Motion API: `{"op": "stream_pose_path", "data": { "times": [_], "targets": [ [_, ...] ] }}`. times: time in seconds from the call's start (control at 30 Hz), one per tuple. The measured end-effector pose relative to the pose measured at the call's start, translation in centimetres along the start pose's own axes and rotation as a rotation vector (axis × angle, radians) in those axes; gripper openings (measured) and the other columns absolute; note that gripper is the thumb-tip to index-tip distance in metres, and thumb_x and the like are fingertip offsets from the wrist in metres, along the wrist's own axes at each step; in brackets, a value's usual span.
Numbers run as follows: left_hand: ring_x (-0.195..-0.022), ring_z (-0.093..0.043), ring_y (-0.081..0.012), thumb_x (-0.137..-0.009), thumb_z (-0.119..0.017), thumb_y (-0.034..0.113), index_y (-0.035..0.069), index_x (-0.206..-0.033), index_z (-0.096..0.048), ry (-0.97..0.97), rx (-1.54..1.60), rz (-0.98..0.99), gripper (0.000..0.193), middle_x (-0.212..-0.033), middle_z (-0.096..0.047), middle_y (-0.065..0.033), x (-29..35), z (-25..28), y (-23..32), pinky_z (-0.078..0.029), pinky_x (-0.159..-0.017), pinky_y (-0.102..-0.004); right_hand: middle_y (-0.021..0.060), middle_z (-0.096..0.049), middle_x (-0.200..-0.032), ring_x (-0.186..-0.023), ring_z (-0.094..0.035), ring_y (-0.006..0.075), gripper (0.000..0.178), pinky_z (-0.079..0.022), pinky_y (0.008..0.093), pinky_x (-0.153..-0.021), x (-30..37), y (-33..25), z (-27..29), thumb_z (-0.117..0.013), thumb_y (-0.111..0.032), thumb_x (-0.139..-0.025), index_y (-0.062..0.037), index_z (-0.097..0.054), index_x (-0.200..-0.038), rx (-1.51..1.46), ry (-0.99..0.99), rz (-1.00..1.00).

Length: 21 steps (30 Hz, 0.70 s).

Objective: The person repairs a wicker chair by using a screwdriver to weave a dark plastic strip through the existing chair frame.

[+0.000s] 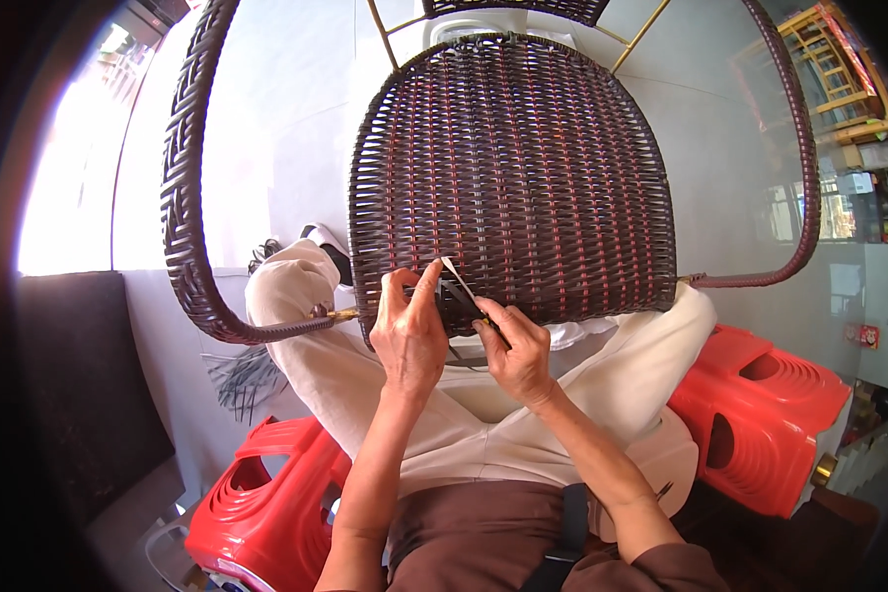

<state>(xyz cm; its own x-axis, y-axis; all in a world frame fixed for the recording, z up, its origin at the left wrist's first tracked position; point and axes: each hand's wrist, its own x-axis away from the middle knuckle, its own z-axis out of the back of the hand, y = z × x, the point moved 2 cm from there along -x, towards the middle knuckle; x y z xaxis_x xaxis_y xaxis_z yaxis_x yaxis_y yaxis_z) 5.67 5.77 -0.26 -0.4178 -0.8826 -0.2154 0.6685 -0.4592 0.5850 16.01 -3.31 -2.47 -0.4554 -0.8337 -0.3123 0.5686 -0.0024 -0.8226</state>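
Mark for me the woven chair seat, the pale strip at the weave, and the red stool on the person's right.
woven chair seat (523, 168), head view, middle of the weave
pale strip (456, 276), head view, its upper part
red stool (760, 414), head view, its ribbed side

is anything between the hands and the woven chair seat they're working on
Nothing visible. The left hand presses directly on the near edge of the woven chair seat, and the right hand holds a slim tool against the weave at the same spot.
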Motion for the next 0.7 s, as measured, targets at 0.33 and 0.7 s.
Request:
{"op": "stream_pose_path", "data": {
  "times": [0.33, 0.7],
  "targets": [
    [-0.083, -0.057, -0.0292, -0.077, -0.051, -0.004, 0.006, -0.111, -0.056, -0.111, -0.05, 0.043, 0.035, -0.097, -0.05, -0.013, -0.6, 0.2, 0.9, -0.047, -0.066, -0.0374, 0.0108, -0.057, -0.069, -0.053, -0.054, 0.0228, 0.031, -0.043, 0.0317, -0.048, -0.2, -0.1, 0.0, -0.064, 0.005, -0.073, -0.0004, -0.06, -0.103, -0.052, 0.002, -0.038],
    [-0.057, -0.052, -0.0064, -0.089, -0.055, 0.016, -0.004, -0.088, -0.062, -0.159, 0.752, 0.615, 0.021, -0.064, -0.058, -0.0019, 2.7, 0.6, -1.6, -0.042, -0.053, -0.0198, 0.0118, -0.059, -0.072, -0.055, -0.057, 0.0243, 0.029, -0.045, 0.0327, -0.049, -0.2, 0.0, 0.1, -0.064, 0.0, -0.077, 0.0003, -0.059, -0.105, -0.055, -0.003, -0.032]
  ]
}}
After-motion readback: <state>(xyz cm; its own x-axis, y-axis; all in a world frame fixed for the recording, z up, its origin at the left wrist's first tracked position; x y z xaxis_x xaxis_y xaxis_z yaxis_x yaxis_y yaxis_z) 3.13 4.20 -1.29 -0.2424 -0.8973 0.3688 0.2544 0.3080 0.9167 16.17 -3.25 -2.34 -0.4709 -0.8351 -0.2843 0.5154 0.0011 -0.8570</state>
